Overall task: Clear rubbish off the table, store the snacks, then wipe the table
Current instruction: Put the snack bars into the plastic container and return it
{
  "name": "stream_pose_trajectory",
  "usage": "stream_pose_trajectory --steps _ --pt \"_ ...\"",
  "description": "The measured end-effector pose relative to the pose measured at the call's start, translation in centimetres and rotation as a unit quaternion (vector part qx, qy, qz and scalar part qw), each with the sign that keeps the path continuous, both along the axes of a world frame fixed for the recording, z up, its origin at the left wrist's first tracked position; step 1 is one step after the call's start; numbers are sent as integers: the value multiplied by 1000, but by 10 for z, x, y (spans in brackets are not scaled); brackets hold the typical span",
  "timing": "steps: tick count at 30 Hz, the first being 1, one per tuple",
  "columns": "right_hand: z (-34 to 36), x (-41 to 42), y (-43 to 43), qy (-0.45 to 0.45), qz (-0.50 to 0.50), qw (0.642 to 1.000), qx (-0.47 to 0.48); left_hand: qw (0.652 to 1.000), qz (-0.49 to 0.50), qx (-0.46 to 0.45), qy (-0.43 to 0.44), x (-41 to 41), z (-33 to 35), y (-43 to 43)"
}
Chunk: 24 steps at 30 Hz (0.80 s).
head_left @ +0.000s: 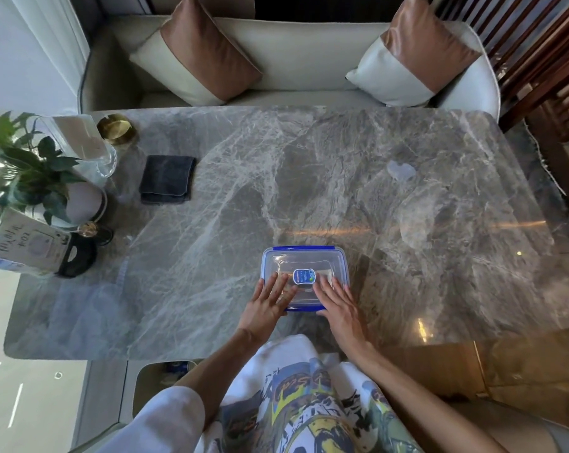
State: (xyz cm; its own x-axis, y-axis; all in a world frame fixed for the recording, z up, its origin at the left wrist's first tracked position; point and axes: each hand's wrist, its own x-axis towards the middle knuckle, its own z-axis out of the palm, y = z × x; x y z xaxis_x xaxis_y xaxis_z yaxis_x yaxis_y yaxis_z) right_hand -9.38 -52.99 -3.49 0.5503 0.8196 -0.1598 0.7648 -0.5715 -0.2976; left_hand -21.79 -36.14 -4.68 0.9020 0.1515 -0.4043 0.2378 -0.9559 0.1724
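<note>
A clear plastic container (304, 261) with blue clips and a lid bearing a blue label sits on the grey marble table (342, 178), near its front edge. My left hand (267, 302) lies flat on the lid's left half, fingers spread. On the lid's right half my right hand (338, 305) rests the same way. Both palms press down on the lid; neither hand grips anything. What is inside the container is hard to tell. A folded dark grey cloth (167, 179) lies at the far left of the table.
At the left edge stand a potted plant (31, 178), a glass vase (87, 142), a gold round dish (117, 129), a printed card (25, 245) and a black object (77, 256). A cream sofa (293, 67) with two cushions runs behind the table.
</note>
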Motion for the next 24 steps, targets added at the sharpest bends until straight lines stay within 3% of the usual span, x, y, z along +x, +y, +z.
stream_pose_trajectory --steps 8,17,24 --pt "5 2 3 -10 2 998 -58 1000 4 -2 11 2 1 -2" --pt "-1 18 -7 53 20 993 -102 1000 -8 19 19 8 4 -4" --pt "-7 12 4 -12 5 996 -92 996 -8 80 37 21 -1 -9"
